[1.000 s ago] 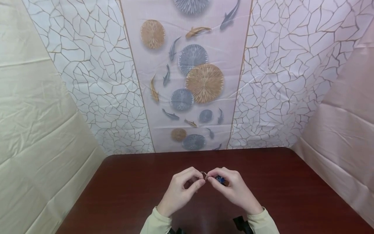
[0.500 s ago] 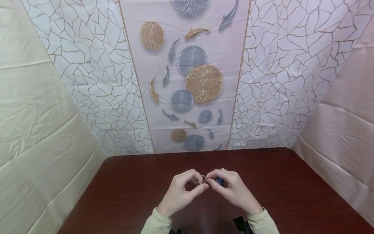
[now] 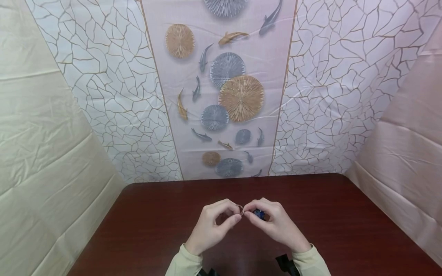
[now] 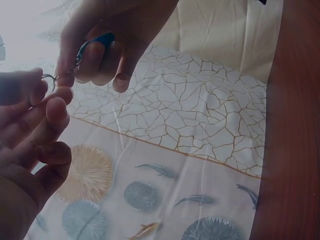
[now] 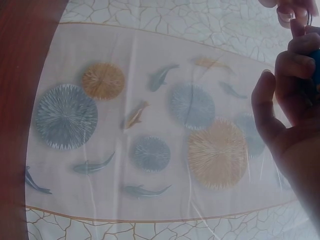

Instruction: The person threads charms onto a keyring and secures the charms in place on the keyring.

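A thin metal key ring (image 3: 241, 209) spans the small gap between both hands above the table. My left hand (image 3: 210, 227) pinches one side of it with thumb and index finger. On its other side, the thumb and index finger of my right hand (image 3: 277, 222) pinch the ring where a small chain joins it. A blue keychain pendant (image 4: 106, 38) hangs from that chain and lies within the right hand's curled fingers, mostly covered. In the right wrist view only a sliver of the ring (image 5: 309, 19) shows at the top right corner.
The dark red-brown table (image 3: 165, 207) lies under both hands. A patterned cloth (image 3: 221, 115) with fish and round motifs hangs behind it, and plain beige cloth (image 3: 62, 172) closes off the sides. Black wrist straps (image 3: 287, 264) show near the sleeves.
The left thumb reached forward along the ring half a second ago and is now drawn back. The ring has tilted slightly between the fingertips; the right hand has barely moved.
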A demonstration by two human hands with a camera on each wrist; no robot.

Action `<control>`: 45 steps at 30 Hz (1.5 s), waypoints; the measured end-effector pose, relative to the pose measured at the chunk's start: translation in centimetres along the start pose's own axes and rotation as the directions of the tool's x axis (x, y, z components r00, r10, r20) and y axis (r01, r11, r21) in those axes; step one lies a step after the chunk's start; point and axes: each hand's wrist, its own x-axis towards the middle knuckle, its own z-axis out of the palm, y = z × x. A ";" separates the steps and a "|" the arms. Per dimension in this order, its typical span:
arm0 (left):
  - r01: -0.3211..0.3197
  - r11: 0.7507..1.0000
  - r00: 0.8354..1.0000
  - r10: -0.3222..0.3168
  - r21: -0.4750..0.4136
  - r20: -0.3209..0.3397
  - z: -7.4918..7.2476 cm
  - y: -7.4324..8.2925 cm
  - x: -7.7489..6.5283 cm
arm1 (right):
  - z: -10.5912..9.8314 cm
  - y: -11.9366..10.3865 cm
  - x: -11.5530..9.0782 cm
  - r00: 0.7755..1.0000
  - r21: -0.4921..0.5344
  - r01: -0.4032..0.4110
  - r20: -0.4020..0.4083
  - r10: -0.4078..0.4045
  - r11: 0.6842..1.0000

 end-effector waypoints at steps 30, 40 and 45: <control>0.025 0.996 1.000 -0.026 -0.086 -0.009 -0.2 -0.2 0.1 | -0.3 -0.4 0.1 1.000 0.011 -0.017 0.001 0.017 1.000; 0.029 0.999 0.998 -0.028 0.015 -0.048 0.1 -0.4 0.1 | 0.2 -0.1 0.0 0.999 0.004 -0.044 -0.016 0.044 0.999; 0.037 0.996 0.999 -0.038 -0.087 -0.013 -0.1 -0.6 0.0 | 0.1 0.0 -0.1 0.999 0.002 -0.043 -0.005 0.043 0.999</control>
